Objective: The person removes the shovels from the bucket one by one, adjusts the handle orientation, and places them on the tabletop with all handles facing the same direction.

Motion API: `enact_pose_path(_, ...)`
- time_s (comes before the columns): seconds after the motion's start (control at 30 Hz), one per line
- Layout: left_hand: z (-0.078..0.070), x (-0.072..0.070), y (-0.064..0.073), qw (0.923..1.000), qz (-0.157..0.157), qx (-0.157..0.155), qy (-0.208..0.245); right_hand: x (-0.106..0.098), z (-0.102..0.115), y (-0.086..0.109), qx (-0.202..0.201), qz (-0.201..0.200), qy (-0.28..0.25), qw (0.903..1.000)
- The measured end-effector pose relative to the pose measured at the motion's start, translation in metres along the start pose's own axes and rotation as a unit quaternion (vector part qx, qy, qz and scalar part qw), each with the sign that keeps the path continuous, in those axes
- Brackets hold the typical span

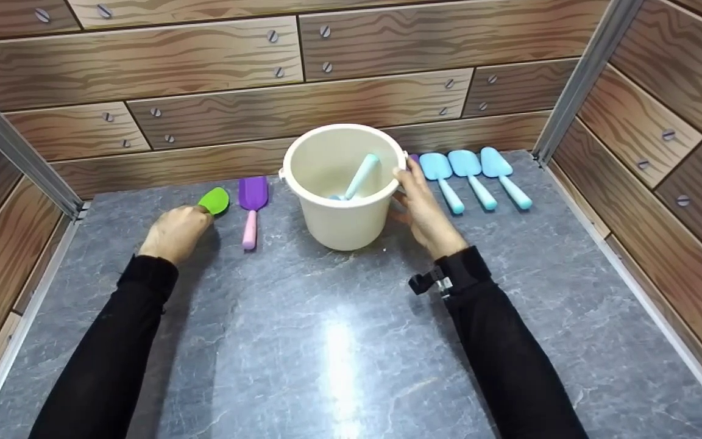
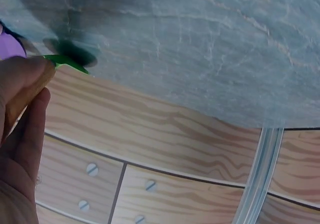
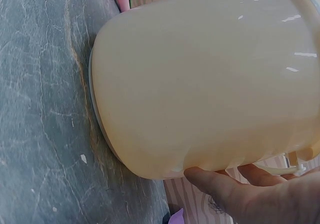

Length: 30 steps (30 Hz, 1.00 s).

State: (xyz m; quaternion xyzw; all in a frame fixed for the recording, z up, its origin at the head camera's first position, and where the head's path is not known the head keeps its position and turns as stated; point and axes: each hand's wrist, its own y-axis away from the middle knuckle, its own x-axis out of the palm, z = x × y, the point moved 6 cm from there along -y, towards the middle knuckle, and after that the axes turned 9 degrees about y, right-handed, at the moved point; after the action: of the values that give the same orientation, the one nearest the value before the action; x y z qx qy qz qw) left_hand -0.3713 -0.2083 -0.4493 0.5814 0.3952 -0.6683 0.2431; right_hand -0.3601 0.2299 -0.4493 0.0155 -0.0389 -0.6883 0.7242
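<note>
On the left of the head view, my left hand (image 1: 178, 231) grips a green toy shovel (image 1: 214, 200) with its rounded blade pointing away; the fingers hide the handle. In the left wrist view only a sliver of the green blade shows beyond the fingertips. My right hand (image 1: 424, 210) rests against the right side of a cream bucket (image 1: 345, 225), fingers extended near the rim. The right wrist view shows fingertips (image 3: 197, 176) touching the bucket's wall. Inside the upright bucket leans a toy shovel with a turquoise handle (image 1: 361, 177), its blue blade mostly hidden.
Between left hand and bucket lies a purple shovel (image 1: 253, 194) with a pink handle. Three blue shovels (image 1: 465, 163) with turquoise handles lie in a row right of the bucket. Another purple piece (image 1: 414, 158) peeks out behind the right hand. Wood-patterned walls (image 1: 217, 58) enclose the grey marbled table (image 1: 278, 341).
</note>
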Motion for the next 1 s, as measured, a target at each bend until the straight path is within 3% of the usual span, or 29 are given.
enact_pose_path(0.2, 0.001, 0.007, 0.001, 0.9996, 0.01, 0.001, 0.025, 0.0, 0.001, 0.0, 0.0, 0.0, -0.004, 1.0)
enact_pose_path(0.47, 0.004, 0.015, 0.005, 0.997, 0.051, -0.009, 0.058, 0.001, 0.001, -0.001, 0.003, -0.004, -0.008, 1.0)
enact_pose_path(0.77, 0.005, 0.009, 0.003, 0.9964, 0.04, -0.033, 0.068, 0.001, 0.001, -0.001, 0.0, -0.002, -0.005, 1.0)
enact_pose_path(1.0, 0.004, 0.009, 0.003, 0.9975, 0.034, -0.024, 0.058, 0.0, 0.002, 0.0, -0.005, 0.0, 0.0, 1.0)
